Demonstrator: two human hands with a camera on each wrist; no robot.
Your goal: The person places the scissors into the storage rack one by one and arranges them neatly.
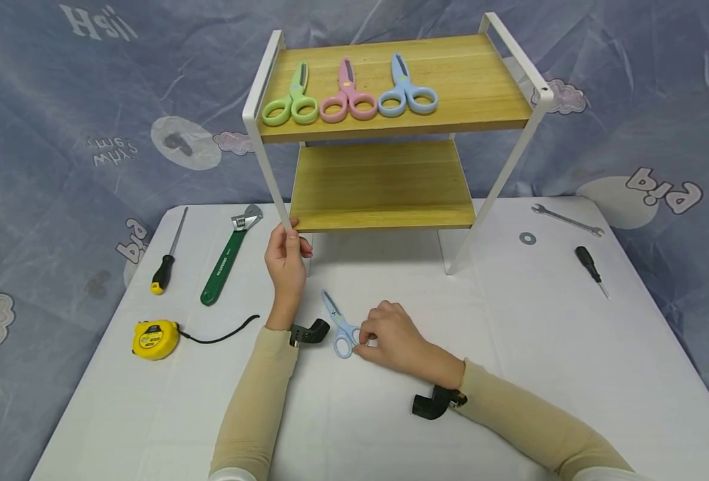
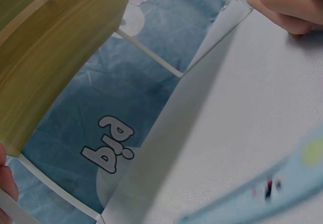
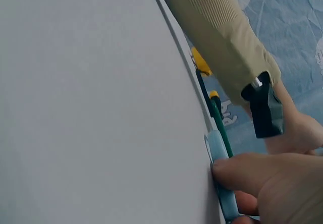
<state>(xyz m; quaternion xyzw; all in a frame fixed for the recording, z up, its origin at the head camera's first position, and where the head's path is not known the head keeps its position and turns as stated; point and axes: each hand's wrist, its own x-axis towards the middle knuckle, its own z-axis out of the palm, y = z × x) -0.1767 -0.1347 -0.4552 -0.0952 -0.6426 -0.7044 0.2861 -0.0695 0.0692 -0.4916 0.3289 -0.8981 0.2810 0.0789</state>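
Right hand: we see our right hand (image 1: pixel 390 337) low in the middle of the head view, fingers curled and pinching the handle loops of the light blue scissors (image 1: pixel 339 325); in the right wrist view the fingertips (image 3: pixel 237 173) press on that pale blue handle (image 3: pixel 218 156)

Light blue scissors: lying flat on the white table (image 1: pixel 510 374), just below centre of the frame, blades pointing up and left toward the rack; they sit between our two hands

Left hand: our left hand (image 1: pixel 286 257) is up at the centre-left, fingers wrapped round the front left white leg of the shelf rack (image 1: pixel 390 120); grip looks firm

Top shelf: three more scissors in a row, green (image 1: pixel 291 100), pink (image 1: pixel 348 97), blue (image 1: pixel 405 90), handles toward us; lower shelf is bare wood

Left side of table: screwdriver with yellow-black handle (image 1: pixel 164 260), green adjustable wrench (image 1: pixel 228 257), yellow tape measure (image 1: pixel 156 339) with its black strap trailing right

Right side of table: a spanner (image 1: pixel 567 220), a washer (image 1: pixel 527 238), a small black screwdriver (image 1: pixel 591 270); all well apart from our hands

Backdrop: blue cloth with cloud prints, all around the table
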